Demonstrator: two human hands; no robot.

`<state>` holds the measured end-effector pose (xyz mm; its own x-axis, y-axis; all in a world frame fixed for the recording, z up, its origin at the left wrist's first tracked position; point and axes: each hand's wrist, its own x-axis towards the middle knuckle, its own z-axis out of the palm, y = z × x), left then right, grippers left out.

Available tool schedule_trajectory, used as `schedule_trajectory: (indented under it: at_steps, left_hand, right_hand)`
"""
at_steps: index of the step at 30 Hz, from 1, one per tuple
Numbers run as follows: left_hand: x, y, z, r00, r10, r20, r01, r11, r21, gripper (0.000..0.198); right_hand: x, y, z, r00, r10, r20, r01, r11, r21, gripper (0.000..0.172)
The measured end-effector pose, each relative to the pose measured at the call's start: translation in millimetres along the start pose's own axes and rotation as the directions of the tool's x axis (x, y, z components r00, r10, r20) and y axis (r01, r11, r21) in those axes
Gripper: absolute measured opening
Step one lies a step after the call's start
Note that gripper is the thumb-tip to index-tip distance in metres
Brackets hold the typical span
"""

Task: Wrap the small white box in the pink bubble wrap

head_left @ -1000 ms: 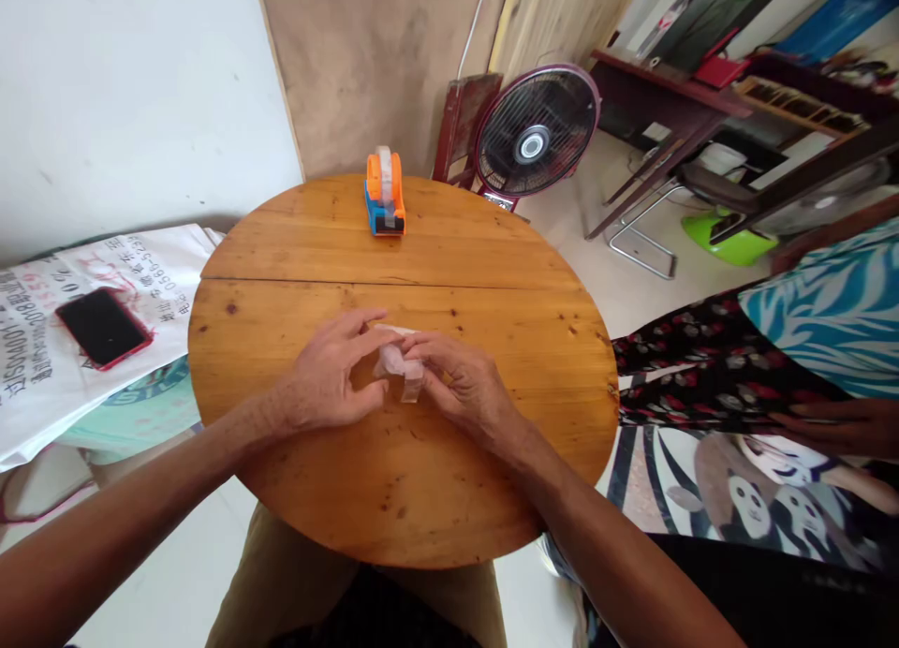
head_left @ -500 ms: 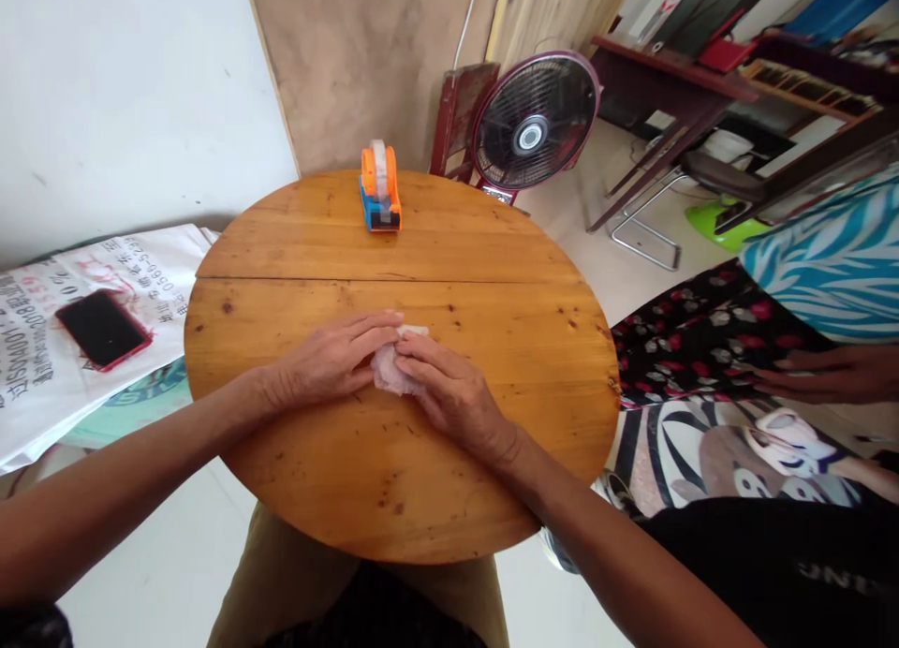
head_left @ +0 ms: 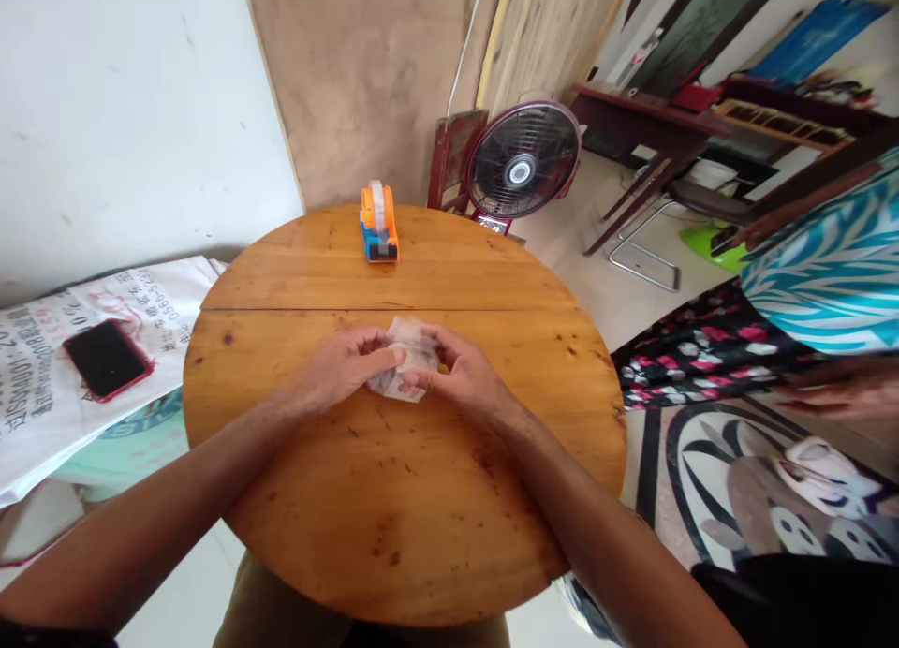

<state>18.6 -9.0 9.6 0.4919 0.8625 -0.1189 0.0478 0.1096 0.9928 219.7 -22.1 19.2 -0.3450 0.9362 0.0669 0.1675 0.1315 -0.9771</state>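
Observation:
A small, crumpled bundle in whitish, partly see-through wrap (head_left: 407, 356) is held between my two hands over the middle of the round wooden table (head_left: 393, 498). My left hand (head_left: 351, 362) grips its left side, thumb across the front. From the right, my right hand (head_left: 460, 372) closes on it with the thumb in front and the fingers behind. What the wrap contains is hidden. Toward the table's far edge stands an orange and blue tape dispenser (head_left: 379, 225) with a roll of clear tape, apart from both hands.
At left, a phone (head_left: 108, 360) lies on a printed white sack (head_left: 186, 287). A fan (head_left: 523, 169) stands beyond the table. On the right is another person in a patterned top (head_left: 829, 273), one hand (head_left: 843, 390) near the table's side. A desk (head_left: 653, 114) stands farther back.
Both hands have turned from lying over the bundle to gripping its sides, thumbs in front, and more of the wrap shows. The camera view has tilted up slightly.

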Motion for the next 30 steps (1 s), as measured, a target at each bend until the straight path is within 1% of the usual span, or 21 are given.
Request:
schedule_trajectory:
  at_steps: [2, 4, 7, 9, 13, 14, 17, 19, 25, 27, 30]
  left_hand:
    - [0, 2, 0.0, 1.0, 0.007, 0.003, -0.007, 0.999, 0.044, 0.038]
    - [-2, 4, 0.3, 0.999, 0.024, 0.026, -0.026, 0.998, 0.053, 0.041]
    - [-4, 5, 1.6, 0.996, 0.036, 0.079, -0.034, 0.999, -0.027, 0.046]
    - [-4, 3, 3.7, 0.996, 0.023, 0.091, -0.016, 0.997, -0.076, 0.052]
    - [-2, -5, 10.6, 0.998, 0.04, 0.045, -0.033, 0.989, -0.146, 0.056]
    - [-2, -7, 12.7, 0.998, 0.05, 0.03, -0.045, 0.985, -0.168, 0.062]
    - [-5, -12, 18.9, 0.996, 0.088, -0.028, -0.092, 0.975, -0.203, 0.09]
    - [-7, -13, 21.6, 0.993, 0.108, -0.047, -0.115, 0.974, -0.196, 0.098]
    - [-9, -17, 21.9, 0.992, 0.122, -0.032, -0.126, 0.973, -0.192, 0.096]
    - [-9, -17, 21.9, 0.994, 0.108, -0.017, -0.11, 0.978, -0.176, 0.096]
    - [-9, -16, 22.7, 0.995, 0.101, 0.003, -0.099, 0.983, -0.157, 0.097]
  right_hand:
    - [2, 4, 3, 0.999, 0.038, -0.023, -0.035, 0.995, 0.09, 0.045]
    - [2, 5, 5, 0.996, 0.072, -0.052, -0.063, 0.987, 0.15, 0.044]
    - [1, 1, 4, 0.99, 0.117, -0.074, -0.1, 0.973, 0.207, 0.046]
    - [0, -3, 2, 0.988, 0.128, -0.082, -0.108, 0.969, 0.221, 0.046]
    - [-1, -6, 0, 0.99, 0.102, -0.1, -0.076, 0.97, 0.231, 0.044]
    - [-1, -5, 0, 0.99, 0.096, -0.105, -0.07, 0.97, 0.231, 0.043]
    - [1, 0, 3, 0.985, 0.084, -0.153, -0.051, 0.977, 0.209, 0.04]
    - [1, 3, 4, 0.98, 0.084, -0.18, -0.047, 0.979, 0.201, 0.035]
    - [1, 0, 0, 0.979, 0.14, -0.145, -0.108, 0.971, 0.213, 0.025]
    - [2, 0, 1, 0.978, 0.141, -0.156, -0.109, 0.975, 0.195, 0.023]
    - [3, 1, 5, 0.973, 0.128, -0.191, -0.089, 0.976, 0.201, 0.024]
